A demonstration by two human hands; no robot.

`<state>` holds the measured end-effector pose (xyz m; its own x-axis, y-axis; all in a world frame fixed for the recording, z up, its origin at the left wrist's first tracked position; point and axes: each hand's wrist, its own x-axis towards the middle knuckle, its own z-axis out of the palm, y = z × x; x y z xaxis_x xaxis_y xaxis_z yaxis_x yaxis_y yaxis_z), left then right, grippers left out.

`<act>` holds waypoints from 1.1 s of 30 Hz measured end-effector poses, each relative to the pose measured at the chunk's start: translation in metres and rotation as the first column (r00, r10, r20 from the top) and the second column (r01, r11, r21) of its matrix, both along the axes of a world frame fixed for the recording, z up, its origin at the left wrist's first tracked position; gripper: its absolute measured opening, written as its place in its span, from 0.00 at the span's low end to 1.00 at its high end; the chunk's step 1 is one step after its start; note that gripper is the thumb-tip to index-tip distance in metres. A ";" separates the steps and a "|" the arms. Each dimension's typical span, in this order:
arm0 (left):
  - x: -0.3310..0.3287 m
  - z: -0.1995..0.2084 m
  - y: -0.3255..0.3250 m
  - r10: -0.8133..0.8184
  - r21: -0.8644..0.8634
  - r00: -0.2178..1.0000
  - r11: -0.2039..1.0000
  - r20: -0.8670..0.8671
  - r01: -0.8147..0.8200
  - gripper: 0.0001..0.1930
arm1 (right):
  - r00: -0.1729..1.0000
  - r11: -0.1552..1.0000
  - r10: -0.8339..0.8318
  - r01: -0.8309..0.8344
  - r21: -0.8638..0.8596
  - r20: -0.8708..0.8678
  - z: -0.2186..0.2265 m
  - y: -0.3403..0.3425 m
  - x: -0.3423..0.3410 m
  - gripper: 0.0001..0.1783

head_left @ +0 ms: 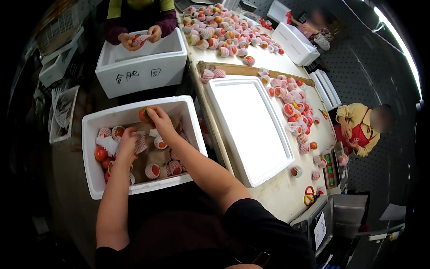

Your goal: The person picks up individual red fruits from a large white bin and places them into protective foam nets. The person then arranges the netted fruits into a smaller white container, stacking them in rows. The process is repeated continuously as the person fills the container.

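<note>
A white foam box (145, 105) stands in front of me, with several tomatoes inside, some bare and some in foam net sleeves. My right hand (160, 122) pinches a bare red-and-green tomato (144, 115) over the box's far side. Lower and to the left, my left hand (128, 144) is closed on a pinkish foam net sleeve (140, 142); whether anything is inside the sleeve is hidden. White foam nets (107, 144) lie beside bare red tomatoes (101, 154) at the box's left. A sleeved tomato (152, 171) rests near its front wall.
A white foam lid (251, 130) lies on the table (273, 197) at my right, beside sleeved tomatoes (289, 109). Scissors (309, 196) and a scale (330, 168) are farther right. Across, a person's hands (139, 39) hold a sleeved tomato over another foam box (141, 74).
</note>
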<state>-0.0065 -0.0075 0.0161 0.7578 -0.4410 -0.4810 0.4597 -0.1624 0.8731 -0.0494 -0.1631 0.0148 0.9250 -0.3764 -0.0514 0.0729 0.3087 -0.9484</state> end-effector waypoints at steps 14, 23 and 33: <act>0.003 -0.018 0.005 -0.036 -0.365 0.984 0.926 0.172 0.098 0.31 | 0.995 0.857 0.081 -0.098 -0.506 -0.056 -0.005 0.013 -0.008 0.19; 0.000 -0.009 0.001 0.003 -0.369 0.987 0.928 0.159 0.056 0.29 | 1.000 0.744 0.026 -0.027 -0.668 -0.012 -0.015 0.012 -0.005 0.21; -0.005 0.026 0.010 -0.193 -0.736 0.978 0.673 -0.080 0.072 0.32 | 0.869 0.912 0.346 -0.224 0.342 -0.354 0.015 0.015 -0.007 0.17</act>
